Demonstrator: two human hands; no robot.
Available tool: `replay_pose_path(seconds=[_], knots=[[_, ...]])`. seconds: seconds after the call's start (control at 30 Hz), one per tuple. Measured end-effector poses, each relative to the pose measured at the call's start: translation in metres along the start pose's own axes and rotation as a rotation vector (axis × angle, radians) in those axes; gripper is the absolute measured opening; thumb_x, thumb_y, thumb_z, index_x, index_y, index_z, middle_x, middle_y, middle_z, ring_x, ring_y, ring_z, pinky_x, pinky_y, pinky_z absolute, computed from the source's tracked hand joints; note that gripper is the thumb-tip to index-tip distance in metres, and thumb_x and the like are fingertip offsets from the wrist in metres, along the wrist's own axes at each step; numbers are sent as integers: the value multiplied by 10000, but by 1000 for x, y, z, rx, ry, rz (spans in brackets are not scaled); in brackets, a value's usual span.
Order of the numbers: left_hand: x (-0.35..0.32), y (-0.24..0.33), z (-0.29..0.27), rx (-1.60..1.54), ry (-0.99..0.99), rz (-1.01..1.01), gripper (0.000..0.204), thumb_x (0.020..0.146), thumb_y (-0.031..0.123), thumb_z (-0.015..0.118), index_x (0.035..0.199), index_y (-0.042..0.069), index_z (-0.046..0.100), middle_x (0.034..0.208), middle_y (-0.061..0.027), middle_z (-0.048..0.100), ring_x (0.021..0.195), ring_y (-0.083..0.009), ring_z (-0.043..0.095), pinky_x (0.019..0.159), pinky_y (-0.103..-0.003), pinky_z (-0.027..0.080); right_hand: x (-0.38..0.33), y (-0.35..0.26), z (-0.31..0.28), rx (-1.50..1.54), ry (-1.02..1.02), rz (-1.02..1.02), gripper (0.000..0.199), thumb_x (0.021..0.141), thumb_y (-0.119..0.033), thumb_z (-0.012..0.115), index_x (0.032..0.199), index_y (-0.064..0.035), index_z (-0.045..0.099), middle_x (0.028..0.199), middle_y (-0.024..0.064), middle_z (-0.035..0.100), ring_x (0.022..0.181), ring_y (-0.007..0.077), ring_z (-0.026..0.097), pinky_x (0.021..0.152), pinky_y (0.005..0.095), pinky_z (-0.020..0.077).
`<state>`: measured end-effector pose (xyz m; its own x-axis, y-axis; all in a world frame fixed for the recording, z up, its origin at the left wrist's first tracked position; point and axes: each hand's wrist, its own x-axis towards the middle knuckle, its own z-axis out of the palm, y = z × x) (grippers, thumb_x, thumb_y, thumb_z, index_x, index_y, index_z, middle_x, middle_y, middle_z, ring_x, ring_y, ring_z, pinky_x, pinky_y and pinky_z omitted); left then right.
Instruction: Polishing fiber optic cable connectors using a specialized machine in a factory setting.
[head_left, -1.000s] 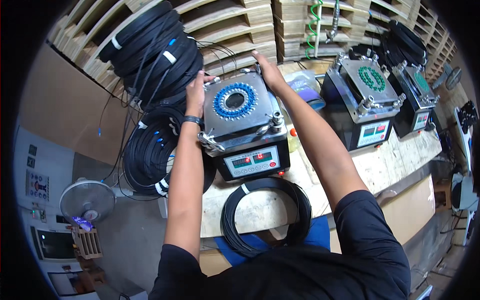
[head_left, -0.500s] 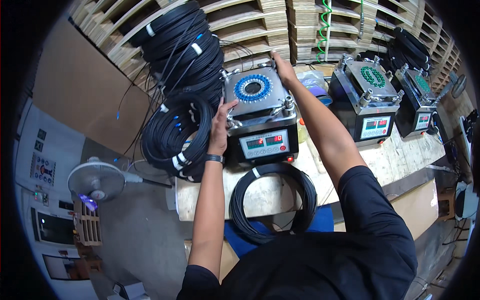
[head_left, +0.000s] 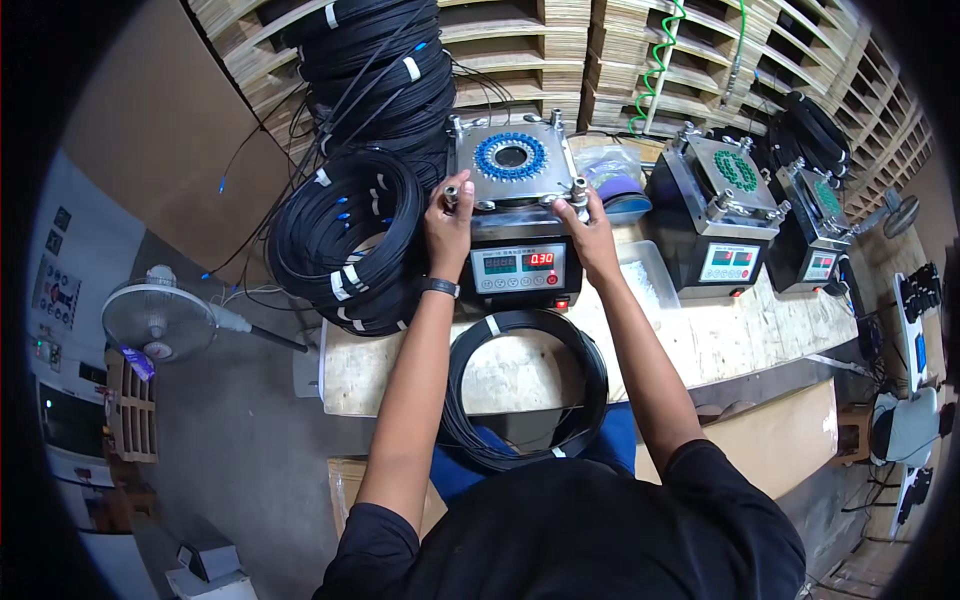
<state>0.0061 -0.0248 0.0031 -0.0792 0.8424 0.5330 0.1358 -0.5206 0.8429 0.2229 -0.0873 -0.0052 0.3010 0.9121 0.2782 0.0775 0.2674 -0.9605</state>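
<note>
A boxy black bench machine (head_left: 480,298) with a lit red display stands in front of me. Its square metal plate (head_left: 553,188) carries a ring of blue connectors (head_left: 487,157) around a dark round hole. Metal clamp posts rise at the plate's corners. My left hand (head_left: 449,238) is closed around the near left clamp post (head_left: 452,196). At the near right corner, the thumb and fingers of my right hand (head_left: 594,242) close on the other clamp post (head_left: 580,187). A coil of black cable (head_left: 456,380) lies between my forearms, hanging over the table's front edge.
Big stacked black cable coils (head_left: 385,110) crowd the left side, with loose ends trailing. Two similar machines with green connectors (head_left: 738,172) stand to the right. A clear tray (head_left: 650,275) sits beside my right wrist. Left of the table stands a fan (head_left: 160,315).
My right hand has come from the plate's far right corner to the near right post. My left hand now grips the near left post. A red digit on the display has gone dark.
</note>
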Motion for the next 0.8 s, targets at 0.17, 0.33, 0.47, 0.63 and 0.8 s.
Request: replay_pose_path(seconds=[0.17, 0.33, 0.47, 0.63, 0.8], knots=[[-61, -5, -21, 273, 8, -9, 503, 1005, 272, 611, 1395, -14, 471, 1310, -220, 571, 1170, -294, 589, 967, -350, 474, -36, 22, -9, -218, 130, -78, 775, 890, -388, 760, 1432, 50, 420, 1374, 230, 514, 1271, 312, 520, 1086, 389, 398], [-182, -42, -72, 602, -179, -229, 298, 1003, 216, 573, 1207, -1, 557, 1232, -240, 584, 1077, -389, 605, 887, -461, 515, -145, 76, -39, -530, 89, -4, 435, 918, -306, 711, 1146, 36, 568, 1044, 207, 608, 1007, 342, 603, 890, 401, 483], [-198, -78, -102, 753, -252, -458, 411, 1004, 340, 522, 908, -34, 664, 981, -287, 645, 910, -461, 603, 824, -516, 486, -163, 75, -35, -614, -88, 126, 316, 942, -317, 658, 1050, -21, 667, 1018, 200, 671, 947, 377, 643, 840, 453, 510], [-201, -83, -103, 562, -227, -534, 435, 1011, 339, 589, 822, -52, 600, 675, -146, 574, 628, -235, 466, 660, -357, 423, -162, 80, -38, -591, -119, 163, 299, 971, -324, 616, 1036, -42, 689, 1036, 205, 673, 958, 394, 647, 826, 444, 512], [-211, -67, -107, 374, -252, -647, 371, 1008, 290, 618, 799, -16, 609, 647, -9, 510, 641, -91, 406, 609, -292, 388, -174, 77, -45, -602, -112, 150, 312, 977, -328, 613, 1031, -34, 705, 974, 206, 694, 901, 383, 668, 790, 430, 518]])
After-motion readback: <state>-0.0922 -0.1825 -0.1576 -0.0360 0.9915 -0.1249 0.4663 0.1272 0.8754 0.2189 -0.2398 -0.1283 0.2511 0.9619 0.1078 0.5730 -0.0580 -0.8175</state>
